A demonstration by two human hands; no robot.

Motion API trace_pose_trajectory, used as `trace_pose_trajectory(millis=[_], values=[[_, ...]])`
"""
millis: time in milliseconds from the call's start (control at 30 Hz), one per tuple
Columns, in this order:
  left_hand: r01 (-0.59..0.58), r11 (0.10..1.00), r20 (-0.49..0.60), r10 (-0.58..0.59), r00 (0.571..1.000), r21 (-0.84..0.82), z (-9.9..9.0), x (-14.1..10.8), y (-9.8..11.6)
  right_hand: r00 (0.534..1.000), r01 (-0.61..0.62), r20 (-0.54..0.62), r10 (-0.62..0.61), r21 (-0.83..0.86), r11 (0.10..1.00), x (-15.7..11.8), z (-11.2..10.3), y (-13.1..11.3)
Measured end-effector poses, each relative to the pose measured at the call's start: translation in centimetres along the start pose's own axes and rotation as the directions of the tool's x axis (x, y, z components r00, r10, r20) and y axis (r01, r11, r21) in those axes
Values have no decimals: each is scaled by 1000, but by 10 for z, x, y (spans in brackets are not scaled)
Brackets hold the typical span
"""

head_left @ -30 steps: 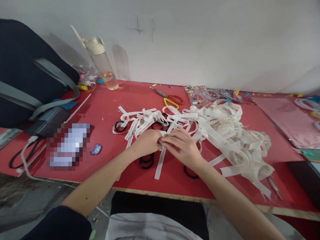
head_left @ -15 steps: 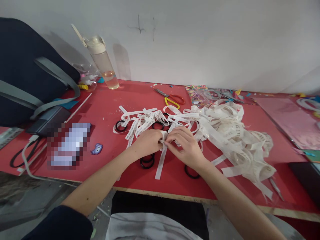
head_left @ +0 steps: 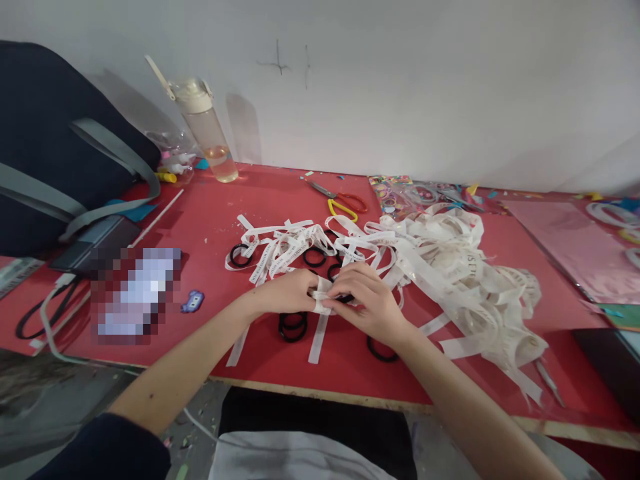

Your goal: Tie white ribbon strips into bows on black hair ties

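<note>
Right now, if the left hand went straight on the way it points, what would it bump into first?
Most likely the fingers of the right hand, just beyond the white ribbon that the left hand already holds. Depth is unclear from this one view, so it might pass over or under them.

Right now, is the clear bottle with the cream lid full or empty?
Partly full: the clear bottle holds pale liquid only in its lower part.

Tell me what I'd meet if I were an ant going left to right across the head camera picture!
Navy bag with grey straps → little purple charm → left hand → right hand → big heap of whitish ribbon → dark flat-sided box.
</note>
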State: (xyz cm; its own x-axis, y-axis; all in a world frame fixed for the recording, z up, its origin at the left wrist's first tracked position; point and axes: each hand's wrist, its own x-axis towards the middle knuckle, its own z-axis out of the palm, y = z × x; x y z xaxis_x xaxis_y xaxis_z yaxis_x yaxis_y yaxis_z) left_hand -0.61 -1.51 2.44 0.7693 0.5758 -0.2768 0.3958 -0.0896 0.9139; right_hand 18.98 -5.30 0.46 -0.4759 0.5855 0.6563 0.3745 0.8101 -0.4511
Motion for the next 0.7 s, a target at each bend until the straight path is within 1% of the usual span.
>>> trace_pose_trajectory(millis=[100,200,300,367,433,533,600,700], values=[[23,1000,3,-23,1000,0,0,2,-4,998,-37,57,34,50,998,-1,2,0],[30,999,-28,-30,999,-14,0,4,-9,998,10,63,-12,35,999,-3,3,1],[15,1000,-13,-15,1000,-16,2,5,-11,994,90,73,-86,-43,995,-5,3,0],[26,999,-15,-25,1000,33,3,5,-11,990,130,74,-122,-118,985,-7,3,-1],[52,995,-37,-49,998,90,5,6,-11,986,165,50,-159,-188,968,-10,2,-1],[52,993,-25,-49,998,111,7,6,-12,978,209,41,-205,-218,953,-13,3,0],[40,993,-17,-38,999,112,7,6,-13,975,217,81,-205,-192,957,-12,4,1],[33,995,-19,-31,999,99,6,6,-14,975,195,137,-173,-174,965,-9,4,0]])
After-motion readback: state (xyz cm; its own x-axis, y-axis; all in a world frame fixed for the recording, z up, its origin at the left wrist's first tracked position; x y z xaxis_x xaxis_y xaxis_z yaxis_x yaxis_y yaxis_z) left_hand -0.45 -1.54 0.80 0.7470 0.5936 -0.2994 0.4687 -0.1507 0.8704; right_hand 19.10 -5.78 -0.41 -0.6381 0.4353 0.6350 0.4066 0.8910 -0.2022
